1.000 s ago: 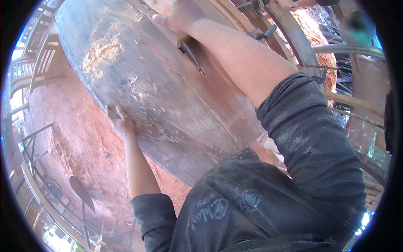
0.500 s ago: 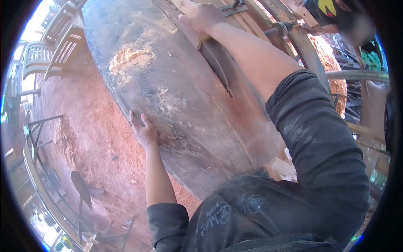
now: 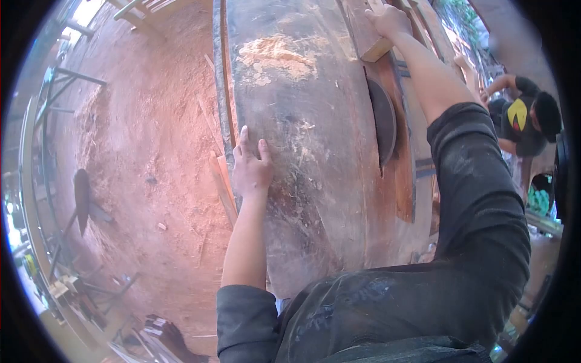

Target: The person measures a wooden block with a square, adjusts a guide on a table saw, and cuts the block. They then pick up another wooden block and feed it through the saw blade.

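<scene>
A large worn table (image 3: 302,157) carries a patch of sawdust (image 3: 275,55) near its far part. My left hand (image 3: 253,168) lies on the table's left edge, fingers apart, holding nothing. At the upper right, my right hand (image 3: 390,23) has its fingers wrapped round a light wooden piece (image 3: 377,49). That piece sits just beyond a dark round saw blade (image 3: 382,118), which stands in a slot on the right side of the table. The far end of the wooden piece is cut off by the frame's top.
Reddish ground with sawdust (image 3: 151,139) lies left of the table, with a metal frame (image 3: 60,81) and a dark flat object (image 3: 81,193) on it. Thin wood strips (image 3: 224,184) lean by the table's left edge. Another person (image 3: 523,115) is at the right.
The view has swung, so the table now runs nearly upright in the frame. The other person shows more fully at the right. My right hand still grips the wooden piece; my left remains on the table edge.
</scene>
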`<control>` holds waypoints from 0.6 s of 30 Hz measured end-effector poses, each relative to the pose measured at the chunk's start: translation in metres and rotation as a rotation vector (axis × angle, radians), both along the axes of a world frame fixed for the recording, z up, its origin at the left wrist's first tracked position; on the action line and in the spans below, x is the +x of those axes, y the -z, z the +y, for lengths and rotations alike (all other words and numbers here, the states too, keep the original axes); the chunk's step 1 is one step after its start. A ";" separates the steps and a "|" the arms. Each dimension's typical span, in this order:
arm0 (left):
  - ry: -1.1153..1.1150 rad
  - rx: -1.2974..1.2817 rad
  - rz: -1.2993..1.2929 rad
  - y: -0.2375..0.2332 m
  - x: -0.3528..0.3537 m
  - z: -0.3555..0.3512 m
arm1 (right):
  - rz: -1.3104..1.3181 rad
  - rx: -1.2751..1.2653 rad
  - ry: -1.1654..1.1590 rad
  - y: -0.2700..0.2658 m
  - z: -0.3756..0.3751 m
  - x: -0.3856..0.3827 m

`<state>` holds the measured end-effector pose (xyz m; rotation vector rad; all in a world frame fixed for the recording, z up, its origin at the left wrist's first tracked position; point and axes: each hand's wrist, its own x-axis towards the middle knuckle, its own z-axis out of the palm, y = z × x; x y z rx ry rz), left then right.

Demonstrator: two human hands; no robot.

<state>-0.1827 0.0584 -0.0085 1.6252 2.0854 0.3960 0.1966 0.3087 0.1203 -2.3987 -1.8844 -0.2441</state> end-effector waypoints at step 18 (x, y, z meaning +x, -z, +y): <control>-0.012 0.069 -0.204 0.023 -0.011 -0.007 | 0.079 -0.390 -0.134 0.006 -0.110 -0.205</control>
